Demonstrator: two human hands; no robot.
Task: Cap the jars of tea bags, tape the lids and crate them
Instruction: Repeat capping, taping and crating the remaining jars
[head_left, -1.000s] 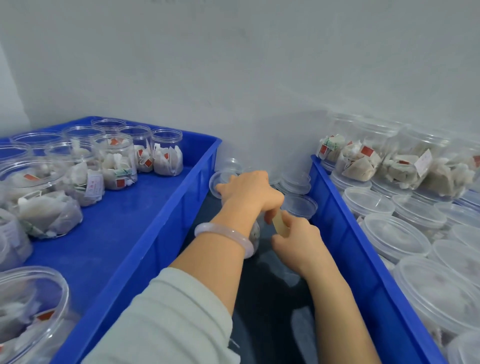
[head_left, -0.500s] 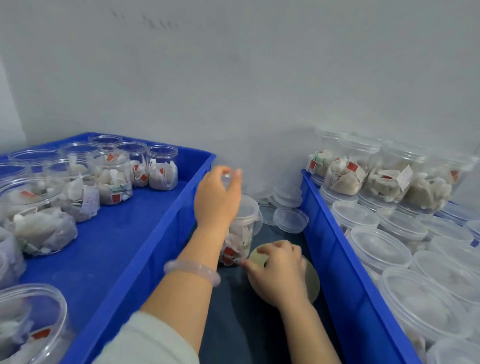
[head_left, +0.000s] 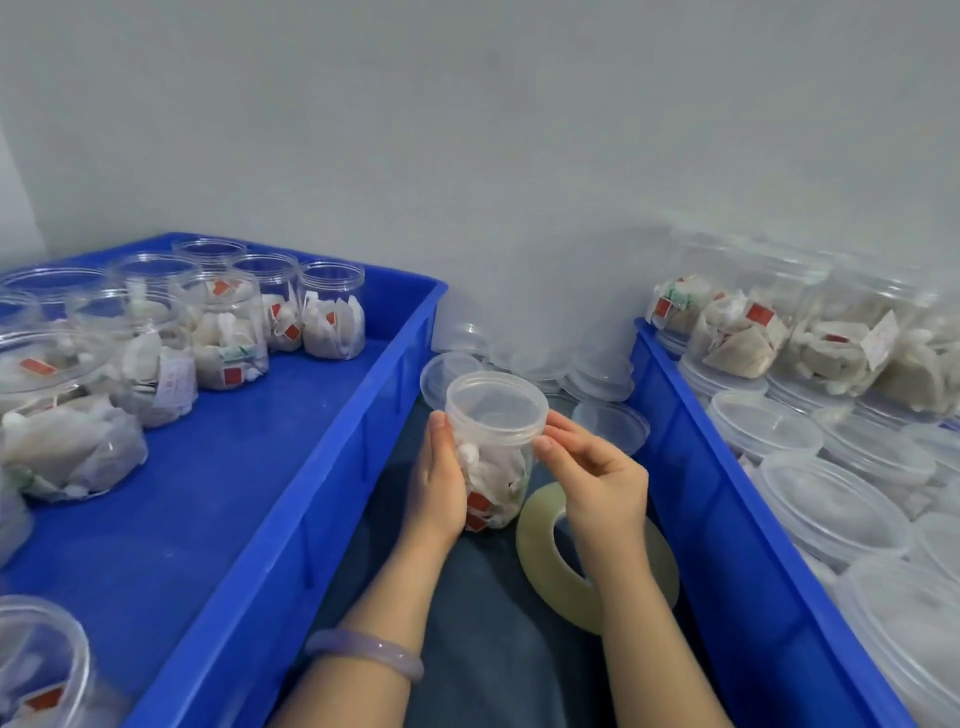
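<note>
Bare left hand (head_left: 439, 486) and bare right hand (head_left: 600, 480) are holding a clear round plastic jar of white tea bags (head_left: 493, 475) upright in the gap between two blue crates.

The left hand is wrapping its fingers round the jar's left side, while the right hand is pinching the right rim of the translucent round plastic lid (head_left: 496, 408) sitting on the jar, thumb and forefinger curled. Whether the jar's base is touching the dark surface (head_left: 493, 654) is unclear. A pale yellowish roll of tape (head_left: 537, 540) is lying flat just beside the jar, partly under the right wrist. The left blue plastic crate (head_left: 363, 421) is holding uncapped jars of tea bags (head_left: 332, 317); the right blue plastic crate (head_left: 727, 499) is holding capped jars (head_left: 831, 512). Loose clear lids (head_left: 610, 423) are lying behind the jar.
</note>
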